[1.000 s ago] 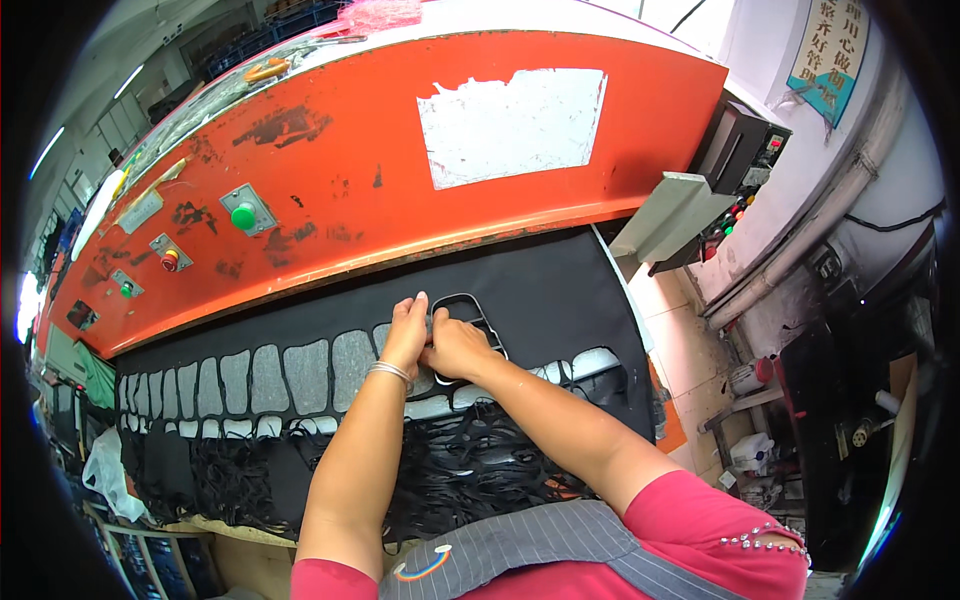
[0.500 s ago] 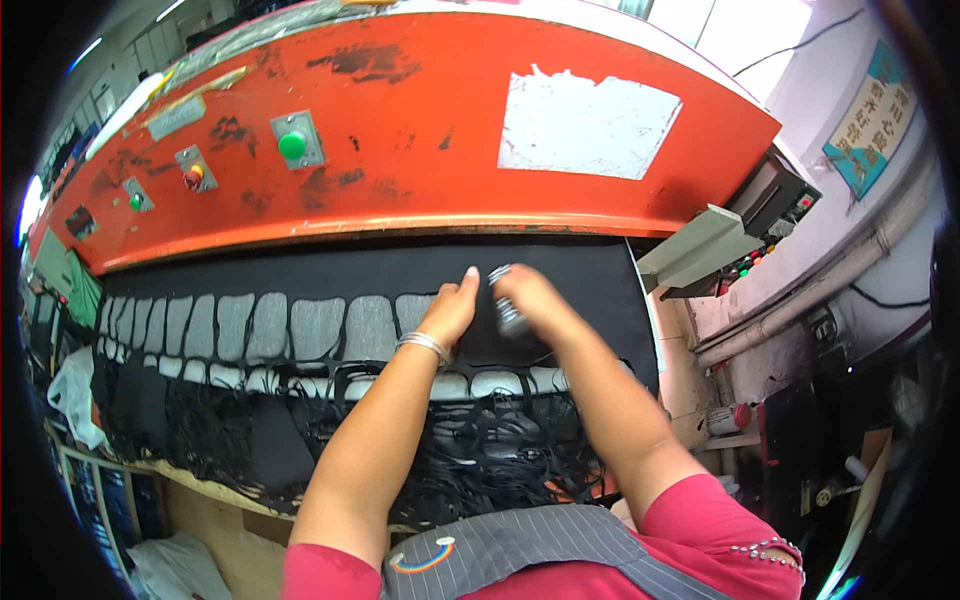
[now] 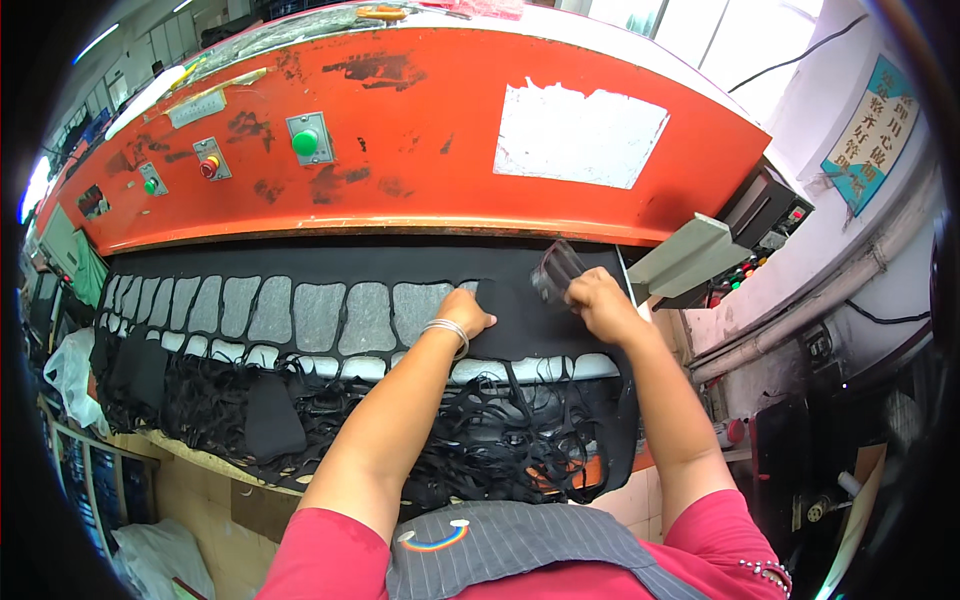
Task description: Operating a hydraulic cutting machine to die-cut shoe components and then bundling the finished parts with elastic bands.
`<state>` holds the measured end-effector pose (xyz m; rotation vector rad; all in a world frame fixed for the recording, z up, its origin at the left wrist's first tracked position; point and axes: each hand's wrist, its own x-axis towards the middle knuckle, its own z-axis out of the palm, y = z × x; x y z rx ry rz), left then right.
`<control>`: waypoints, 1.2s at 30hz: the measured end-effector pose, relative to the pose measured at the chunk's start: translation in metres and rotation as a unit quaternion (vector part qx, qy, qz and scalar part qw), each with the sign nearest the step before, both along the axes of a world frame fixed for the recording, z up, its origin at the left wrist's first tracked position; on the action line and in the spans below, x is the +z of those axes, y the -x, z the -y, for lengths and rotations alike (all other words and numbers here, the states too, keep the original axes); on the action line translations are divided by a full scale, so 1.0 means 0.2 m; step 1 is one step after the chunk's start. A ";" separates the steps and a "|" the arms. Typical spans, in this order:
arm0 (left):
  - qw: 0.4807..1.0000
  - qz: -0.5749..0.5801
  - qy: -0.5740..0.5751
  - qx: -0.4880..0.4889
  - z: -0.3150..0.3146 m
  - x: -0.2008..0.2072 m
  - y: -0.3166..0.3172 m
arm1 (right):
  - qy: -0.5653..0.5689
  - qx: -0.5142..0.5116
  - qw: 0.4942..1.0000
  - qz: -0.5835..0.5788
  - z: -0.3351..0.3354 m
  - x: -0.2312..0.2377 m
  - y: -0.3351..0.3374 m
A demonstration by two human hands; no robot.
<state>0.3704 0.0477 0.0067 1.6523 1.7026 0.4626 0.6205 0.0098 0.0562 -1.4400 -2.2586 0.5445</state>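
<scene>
Black sheet material [image 3: 520, 335] lies flat on the bed of the orange press [image 3: 420, 130], with a row of shaped holes already cut along it and the grey bed showing through them. Uncut material remains at the right end, and that is where both hands are working. Left hand [image 3: 462, 312] lies flat, fingers extended, pressing the sheet down beside the last hole. Right hand [image 3: 600, 300] is closed around a dark cutting die [image 3: 556, 270], held tilted just above the uncut area. Judged step: placing the die for another cut. The next move calls for setting the die flat, close beside the last hole, then clearing both hands. Scrap strips [image 3: 420, 430] hang over the front edge.
</scene>
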 end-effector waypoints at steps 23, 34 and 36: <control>0.852 0.392 -0.112 0.328 0.95 0.11 1.42 | -0.102 -0.065 0.990 -0.072 0.09 -0.42 0.07; 0.946 -0.174 -0.026 0.273 0.91 0.05 1.53 | -0.085 -0.066 0.994 -0.020 0.08 -0.41 0.17; 0.940 -0.215 0.016 0.263 0.83 0.15 1.56 | -0.045 -0.080 0.996 0.013 0.03 -0.35 0.19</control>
